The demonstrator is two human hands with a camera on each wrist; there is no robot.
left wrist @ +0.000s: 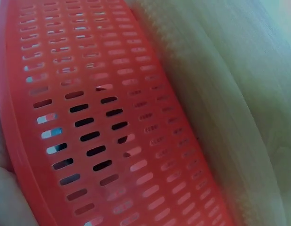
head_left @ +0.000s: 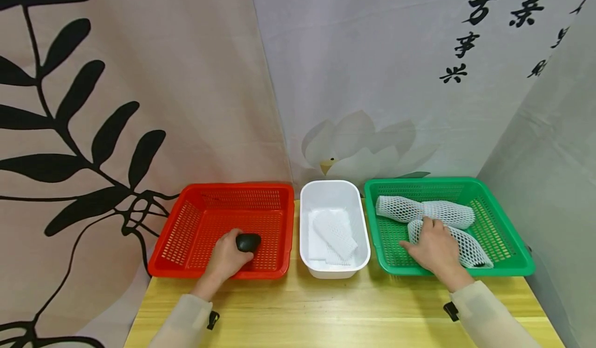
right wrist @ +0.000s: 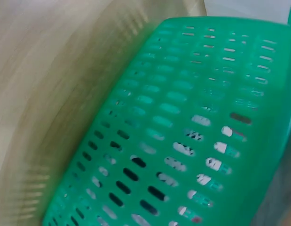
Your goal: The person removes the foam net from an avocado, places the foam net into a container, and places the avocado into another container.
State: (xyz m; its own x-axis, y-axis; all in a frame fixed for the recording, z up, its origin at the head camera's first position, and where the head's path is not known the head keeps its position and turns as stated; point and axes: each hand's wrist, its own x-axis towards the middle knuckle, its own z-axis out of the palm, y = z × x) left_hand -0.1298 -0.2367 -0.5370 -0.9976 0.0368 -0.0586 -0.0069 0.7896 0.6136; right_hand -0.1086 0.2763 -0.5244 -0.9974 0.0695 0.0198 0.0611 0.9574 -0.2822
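In the head view the left hand is over the red basket, its fingers and thumb curled round a dark rounded object. My right hand reaches into the green basket, its fingers on a white mesh-covered item. Behind it lie more white mesh-wrapped items. The wrist views show mainly the slotted outer walls of the red basket and the green basket; part of the left hand shows at the left edge.
Between the baskets stands a white tub with folded white mesh pieces inside. All three containers are on a wooden table, against a printed cloth backdrop.
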